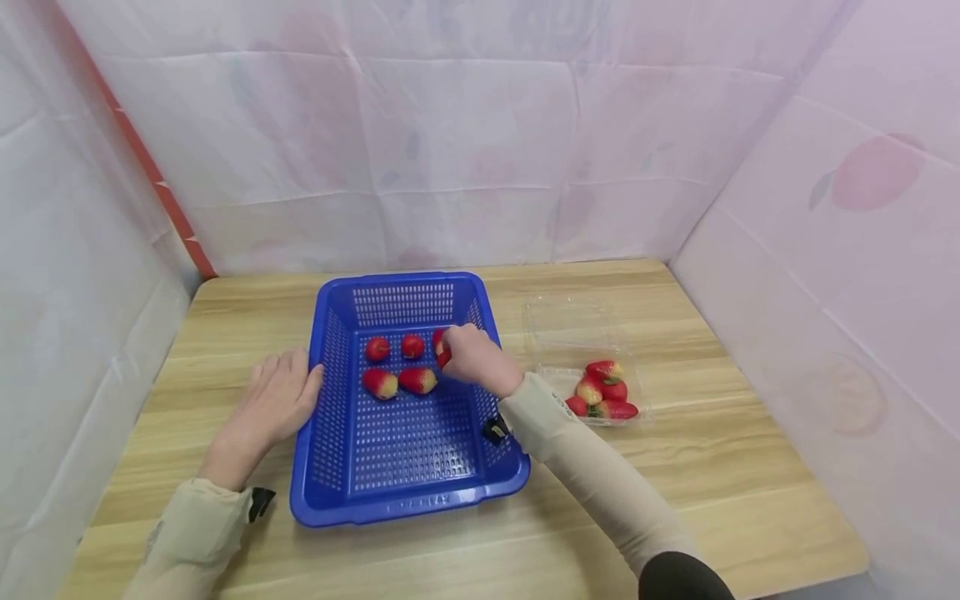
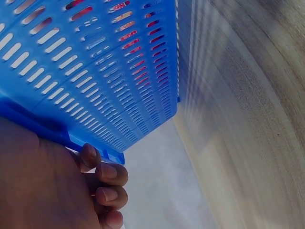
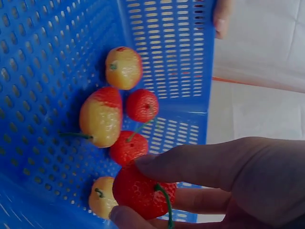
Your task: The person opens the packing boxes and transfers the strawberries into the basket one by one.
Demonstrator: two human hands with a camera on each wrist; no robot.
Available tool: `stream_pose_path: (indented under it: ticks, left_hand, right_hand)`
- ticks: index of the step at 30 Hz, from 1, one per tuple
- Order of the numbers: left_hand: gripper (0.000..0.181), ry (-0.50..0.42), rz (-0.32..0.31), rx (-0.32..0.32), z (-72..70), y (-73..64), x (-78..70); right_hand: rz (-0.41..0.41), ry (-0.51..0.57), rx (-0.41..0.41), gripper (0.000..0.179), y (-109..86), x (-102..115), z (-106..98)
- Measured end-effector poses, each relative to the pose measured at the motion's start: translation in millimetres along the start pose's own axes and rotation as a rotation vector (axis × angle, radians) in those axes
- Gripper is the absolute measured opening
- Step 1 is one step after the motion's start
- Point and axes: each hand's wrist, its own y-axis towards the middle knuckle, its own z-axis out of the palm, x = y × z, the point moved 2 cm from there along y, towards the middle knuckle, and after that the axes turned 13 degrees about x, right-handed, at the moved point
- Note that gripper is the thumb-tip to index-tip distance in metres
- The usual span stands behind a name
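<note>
Between the fingertips (image 3: pixel 125 217) of the right hand (image 3: pixel 259 179) sits a red fruit (image 3: pixel 140 193).

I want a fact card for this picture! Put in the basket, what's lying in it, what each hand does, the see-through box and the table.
Basket: blue plastic, full of little holes
Lying in it: three red-and-yellow strawberries, two round red fruits
Right hand: pinches a red fruit with a green stem over the basket
Left hand: touches the basket's left rim
Clear plastic box: lid open, holds more fruit
Table: light wood grain
</note>
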Motion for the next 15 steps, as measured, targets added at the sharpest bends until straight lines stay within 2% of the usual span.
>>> stream_pose_path:
  ticks: [4,7,10,15]
  left_hand:
    - [0.036,0.0,-0.002,0.001,-0.2,-0.3,-0.6]
    - [0.036,-0.002,-0.004,0.004,-0.1,-0.4,-1.2]
    - [0.037,-0.007,-0.004,0.014,0.3,-0.3,-1.6]
    - [0.037,-0.009,-0.003,0.019,0.7,0.3,-0.6]
  right_hand:
    - [0.017,-0.026,0.041,0.036,8.1,-1.9,5.3]
    - [0.041,-0.059,0.076,0.04,14.5,-3.6,9.0]
    - [0.073,-0.078,0.102,0.034,19.6,-4.7,11.9]
    - [0.117,-0.121,0.119,0.013,24.9,-3.5,15.2]
